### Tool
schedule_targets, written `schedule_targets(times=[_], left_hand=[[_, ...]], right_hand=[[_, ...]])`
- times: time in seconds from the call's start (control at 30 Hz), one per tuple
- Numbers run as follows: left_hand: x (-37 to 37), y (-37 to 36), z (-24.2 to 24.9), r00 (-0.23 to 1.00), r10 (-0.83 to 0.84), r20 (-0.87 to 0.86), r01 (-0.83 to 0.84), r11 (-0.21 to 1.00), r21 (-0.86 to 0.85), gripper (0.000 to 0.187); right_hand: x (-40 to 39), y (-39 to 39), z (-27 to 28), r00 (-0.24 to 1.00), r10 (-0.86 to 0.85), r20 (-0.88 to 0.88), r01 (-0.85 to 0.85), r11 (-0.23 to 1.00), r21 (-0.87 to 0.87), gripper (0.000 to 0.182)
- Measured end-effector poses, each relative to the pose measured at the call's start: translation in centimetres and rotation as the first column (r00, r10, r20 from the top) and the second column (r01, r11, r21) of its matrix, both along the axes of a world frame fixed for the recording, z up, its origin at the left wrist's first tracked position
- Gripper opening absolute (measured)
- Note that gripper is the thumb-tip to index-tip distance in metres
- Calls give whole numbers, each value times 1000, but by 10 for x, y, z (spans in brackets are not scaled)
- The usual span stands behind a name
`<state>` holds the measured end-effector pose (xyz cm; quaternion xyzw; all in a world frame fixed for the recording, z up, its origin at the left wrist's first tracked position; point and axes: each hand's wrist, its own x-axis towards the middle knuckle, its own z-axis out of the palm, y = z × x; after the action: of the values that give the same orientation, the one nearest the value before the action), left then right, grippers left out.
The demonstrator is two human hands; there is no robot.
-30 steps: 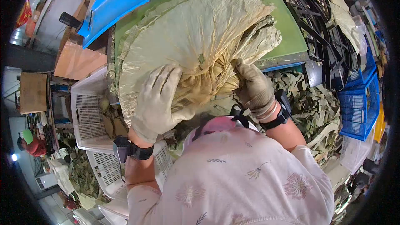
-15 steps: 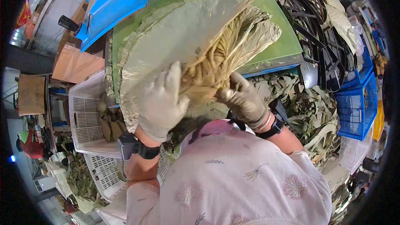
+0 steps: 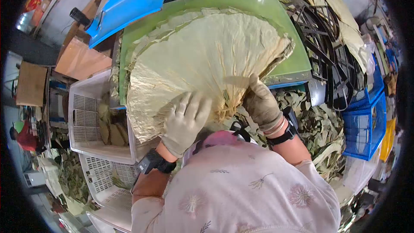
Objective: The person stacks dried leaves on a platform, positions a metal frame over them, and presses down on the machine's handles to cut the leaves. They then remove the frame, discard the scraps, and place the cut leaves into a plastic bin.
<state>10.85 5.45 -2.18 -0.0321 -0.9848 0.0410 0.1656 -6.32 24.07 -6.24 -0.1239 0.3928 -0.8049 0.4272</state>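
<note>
A large, pale, dried lotus leaf (image 3: 189, 56) lies spread like a fan over a green board (image 3: 284, 39), its creases meeting near the lower middle. More leaf layers show under its far edge. My left hand (image 3: 187, 123), in a whitish glove, rests on the leaf's near left part with fingers extended. My gloved right hand (image 3: 264, 105) pinches the leaf's near right edge, thumb on top; the other fingers are partly hidden beneath it.
White plastic crates (image 3: 101, 116) stand at the left, one with brown leaf pieces inside. A heap of leaf scraps (image 3: 321, 129) lies at the right, near blue crates (image 3: 365, 125). Black frames (image 3: 321, 47) are stacked behind it. A blue plastic panel (image 3: 142, 0) juts over the far left.
The raised, bunched right part of the leaf has been unfolded and now lies flat to the right. My left hand has moved right and down onto the leaf; my right hand has shifted slightly right.
</note>
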Motion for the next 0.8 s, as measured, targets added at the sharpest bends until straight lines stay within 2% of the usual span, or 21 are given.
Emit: schedule_targets(times=[0.07, 0.1, 0.13, 0.2, 0.27, 0.33, 0.4, 0.47, 0.53, 0.6, 0.63, 0.67, 0.7, 0.73, 0.77, 0.8], left_hand=[[2, 1, -4, 998, -22, -54, 21, 1000, -16, 47], [2, 1, -12, 996, -20, -85, 18, 1000, -21, 47], [3, 1, -15, 995, 20, -95, -23, 999, -24, 47], [7, 1, -20, 990, -15, -141, 19, 999, 31, 43], [10, 4, -26, 976, 46, -215, -34, 998, 57, 42], [19, 9, -28, 954, 60, -292, -16, 989, 149, 42], [33, 18, -28, 931, 102, -351, -43, 984, 172, 38], [52, 29, -31, 876, 66, -477, 14, 987, 163, 30], [67, 28, -27, 883, 86, -461, 15, 978, 210, 28], [81, 29, -48, 974, -25, -224, 125, 888, 443, 36], [83, 39, -62, 994, 77, 75, -106, 798, 594, 43], [85, 44, -74, 994, 88, 66, -110, 799, 592, 43], [85, 48, -79, 971, 179, 160, -226, 460, 858, 46], [84, 51, -85, 936, 217, 275, -288, 30, 957, 50], [81, 55, -101, 961, 155, 230, -137, -457, 879, 55], [77, 54, -97, 962, 162, 218, -123, -454, 882, 55]], right_hand=[[1, -10, 22, 990, -47, 130, 61, 993, -104, 44], [0, -11, 18, 987, -114, 109, 124, 988, -87, 39], [-3, -10, 11, 992, -74, 99, 83, 992, -90, 39], [-10, -3, -9, 995, -24, 99, 25, 1000, -13, 41], [-17, 2, -24, 987, -44, 156, 32, 996, 81, 39], [-6, -11, 5, 977, -124, 175, 115, 992, 59, 36], [-8, -4, -2, 974, -123, 191, 126, 992, -1, 36], [-12, -7, -3, 986, -54, 157, 55, 998, -5, 38], [-17, -8, -3, 992, -87, 89, 72, 984, 161, 38], [-16, -9, -2, 991, 1, 135, -20, 990, 142, 39], [-16, -8, -4, 989, -23, 143, 0, 987, 160, 39], [-17, -5, -6, 987, -53, 149, 25, 983, 180, 39], [-21, -1, -16, 994, -38, 101, 22, 988, 152, 40], [-21, 2, -21, 995, -29, 91, 15, 989, 150, 40], [-21, 3, -24, 994, -19, 109, 4, 990, 142, 40], [-18, 1, -24, 992, -12, 126, -5, 991, 134, 41]])
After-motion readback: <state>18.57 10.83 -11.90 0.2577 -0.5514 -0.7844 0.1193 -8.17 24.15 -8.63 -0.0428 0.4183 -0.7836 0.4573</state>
